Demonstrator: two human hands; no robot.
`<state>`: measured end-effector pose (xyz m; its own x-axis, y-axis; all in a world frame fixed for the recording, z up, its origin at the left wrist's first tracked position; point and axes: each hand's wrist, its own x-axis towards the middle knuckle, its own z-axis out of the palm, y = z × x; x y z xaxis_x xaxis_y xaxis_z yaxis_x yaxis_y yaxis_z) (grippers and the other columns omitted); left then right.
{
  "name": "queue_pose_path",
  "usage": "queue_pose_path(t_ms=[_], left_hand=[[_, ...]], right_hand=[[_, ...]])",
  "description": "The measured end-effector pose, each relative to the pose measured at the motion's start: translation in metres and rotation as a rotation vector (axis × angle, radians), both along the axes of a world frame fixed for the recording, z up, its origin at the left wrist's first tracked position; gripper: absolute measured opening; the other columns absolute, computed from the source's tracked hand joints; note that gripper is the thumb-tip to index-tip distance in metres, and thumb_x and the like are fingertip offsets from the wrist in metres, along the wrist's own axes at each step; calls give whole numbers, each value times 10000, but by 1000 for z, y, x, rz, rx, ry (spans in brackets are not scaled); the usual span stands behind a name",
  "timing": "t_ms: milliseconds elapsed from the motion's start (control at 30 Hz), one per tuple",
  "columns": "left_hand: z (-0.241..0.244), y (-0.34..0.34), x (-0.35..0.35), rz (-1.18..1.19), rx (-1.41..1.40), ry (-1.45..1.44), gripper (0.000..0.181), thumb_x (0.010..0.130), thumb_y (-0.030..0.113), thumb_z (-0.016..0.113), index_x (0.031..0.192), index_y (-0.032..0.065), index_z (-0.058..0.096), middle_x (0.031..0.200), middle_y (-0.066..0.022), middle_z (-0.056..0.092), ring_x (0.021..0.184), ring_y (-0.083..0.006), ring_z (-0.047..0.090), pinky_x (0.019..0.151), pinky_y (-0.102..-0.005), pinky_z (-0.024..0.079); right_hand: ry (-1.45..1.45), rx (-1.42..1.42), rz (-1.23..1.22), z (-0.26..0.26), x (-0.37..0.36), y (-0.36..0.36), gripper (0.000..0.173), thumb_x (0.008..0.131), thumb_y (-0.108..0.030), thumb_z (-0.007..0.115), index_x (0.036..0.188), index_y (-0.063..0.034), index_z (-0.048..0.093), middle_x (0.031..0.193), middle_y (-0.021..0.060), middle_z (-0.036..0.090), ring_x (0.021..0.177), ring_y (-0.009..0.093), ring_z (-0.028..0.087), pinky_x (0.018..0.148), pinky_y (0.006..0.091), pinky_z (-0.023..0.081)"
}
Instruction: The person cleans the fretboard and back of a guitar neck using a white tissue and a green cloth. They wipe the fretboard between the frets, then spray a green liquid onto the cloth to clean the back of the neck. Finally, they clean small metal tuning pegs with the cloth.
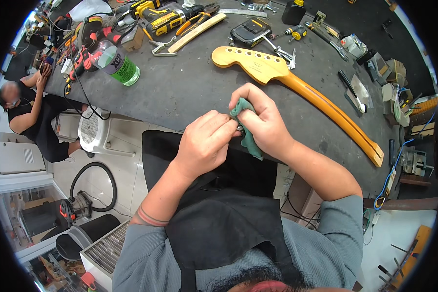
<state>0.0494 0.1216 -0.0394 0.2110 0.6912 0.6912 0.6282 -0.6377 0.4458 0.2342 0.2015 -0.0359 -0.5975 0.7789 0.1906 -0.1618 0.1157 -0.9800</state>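
Note:
My left hand (204,144) pinches a small shiny metal part (239,128), mostly hidden by the fingers; its exact kind cannot be told. A crumpled green cloth (253,145) is gripped in my right hand (264,120), against that part. Both hands meet just above the front edge of the dark workbench (160,87). Beyond them lies an electric guitar neck (325,100), back side up, with a dark stripe along its length. Its headstock (252,64) points left and has a row of tuner holes.
A bottle of green liquid (122,67) stands at the left. Behind are a yellow cordless drill (168,22), a wood strip (197,33), a battery pack (251,32) and a ratchet wrench (326,40). Another person (36,106) sits at left near a white stool (94,129); a vacuum cleaner (76,206) stands below.

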Motion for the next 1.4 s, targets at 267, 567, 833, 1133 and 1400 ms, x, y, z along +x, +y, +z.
queue_pose_path(t_ms=[267,567,833,1133,1400], left_hand=[[0,-1,-16,22,-163,-278,134,1096,34,748,985,-41,759,843,-109,762,737,-234,705,693,-345,547],[-2,-3,-20,42,-277,-324,189,1118,64,726,964,-40,757,796,-105,728,691,-217,669,659,-364,516],[-4,3,-19,-12,-126,-123,64,1013,0,802,1033,-22,746,917,-146,742,767,-352,704,708,-435,564],[-16,9,-41,-68,-128,-572,121,1116,69,692,1120,-38,749,1262,-226,768,963,-301,798,881,-416,653],[-30,41,-69,-316,-491,-1568,112,1145,169,622,1054,106,607,1144,-172,762,807,-225,725,715,-341,564]], right_hand=[[151,-450,134,-9,4,24,286,1193,-249,505,1417,-72,518,1010,79,613,857,164,606,767,353,537],[-57,-211,165,-1,3,4,283,1232,-283,500,1379,-50,564,1202,65,630,1131,117,585,996,319,510],[-146,54,80,2,4,-2,182,1219,-216,582,1265,-42,604,1014,25,651,924,95,618,810,306,534],[-143,-74,21,3,1,2,271,1264,-265,512,1439,-69,575,1108,11,603,1008,70,553,894,290,504],[-242,245,-137,28,-35,42,342,1226,-165,494,1531,-36,579,1375,158,659,1324,235,634,1174,385,487]])
